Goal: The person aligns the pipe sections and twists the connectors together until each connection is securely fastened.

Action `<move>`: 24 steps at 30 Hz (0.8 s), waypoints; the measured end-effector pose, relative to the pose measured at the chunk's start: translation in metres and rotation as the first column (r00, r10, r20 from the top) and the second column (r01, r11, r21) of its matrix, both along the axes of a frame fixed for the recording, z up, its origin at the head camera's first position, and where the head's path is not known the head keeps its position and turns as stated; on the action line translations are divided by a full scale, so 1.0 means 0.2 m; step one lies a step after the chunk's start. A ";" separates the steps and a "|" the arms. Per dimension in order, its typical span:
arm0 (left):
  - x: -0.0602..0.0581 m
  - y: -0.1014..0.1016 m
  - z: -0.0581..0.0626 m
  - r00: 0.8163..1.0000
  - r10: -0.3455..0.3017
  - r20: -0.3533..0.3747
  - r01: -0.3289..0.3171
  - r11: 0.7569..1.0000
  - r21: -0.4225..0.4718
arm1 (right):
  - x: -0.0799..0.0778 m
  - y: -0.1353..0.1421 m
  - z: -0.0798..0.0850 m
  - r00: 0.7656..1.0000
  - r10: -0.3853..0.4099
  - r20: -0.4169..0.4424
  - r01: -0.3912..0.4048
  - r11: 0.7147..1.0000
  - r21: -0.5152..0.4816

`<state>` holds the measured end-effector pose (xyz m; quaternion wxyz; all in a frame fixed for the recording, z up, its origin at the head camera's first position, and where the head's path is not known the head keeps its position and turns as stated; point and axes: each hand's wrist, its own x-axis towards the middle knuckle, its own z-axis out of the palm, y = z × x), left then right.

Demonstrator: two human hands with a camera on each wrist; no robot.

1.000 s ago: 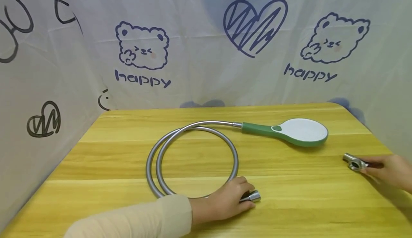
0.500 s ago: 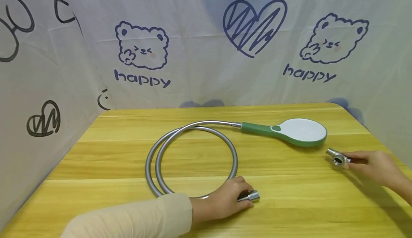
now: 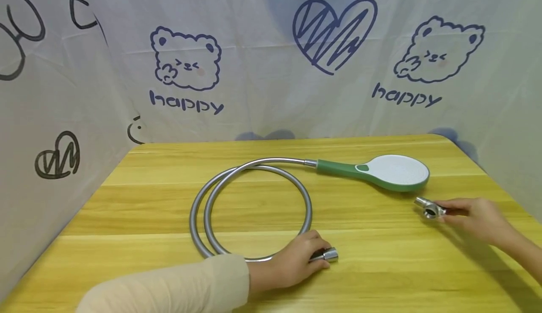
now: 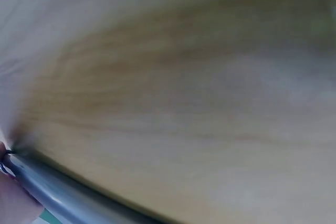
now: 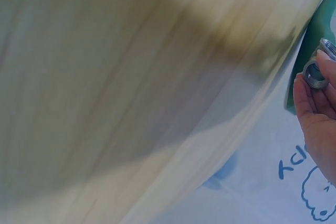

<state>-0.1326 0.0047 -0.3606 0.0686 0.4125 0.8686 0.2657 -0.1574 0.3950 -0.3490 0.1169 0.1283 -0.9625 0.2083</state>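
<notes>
We see that the right hand (image 3: 478, 219) has just come farther in over the table (image 3: 127, 219), with a small metal joint (image 3: 426, 205). A second ago the joint was out past the round end of the shower head (image 3: 381, 174). Now it is on the near side of that round end, close but not touching. The left hand (image 3: 296, 259) has hardly moved, and is nearer to us than the shower head's handle. So the joint and the hose end (image 3: 330, 254) are closer now, we think, but well apart.

The right grip pinches the joint between thumb and fingers. The left grip is curled on the hose end, just behind its shiny tip.

The joint's narrow tube points away from the right hand, slanting toward the shower head's handle, and its ring hole faces up at us. The hose end lies long ways almost like the shower head, with its tip pointing to the round-end side. The rest of the hose (image 3: 207, 216) loops beyond the handle side.
</notes>
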 end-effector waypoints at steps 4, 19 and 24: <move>-0.01 -0.01 0.00 1.000 -0.002 0.003 0.003 1.000 -0.005 | 0.00 -0.02 -0.01 0.999 0.032 -0.001 -0.032 0.999 -0.013; -0.02 -0.02 0.00 1.000 -0.024 0.003 0.024 1.000 0.002 | -0.01 -0.09 -0.01 0.998 0.063 0.028 -0.061 0.997 -0.056; -0.03 -0.02 -0.01 1.000 -0.030 -0.005 0.030 1.000 0.006 | -0.01 -0.12 -0.01 0.997 0.072 0.015 -0.072 0.996 -0.046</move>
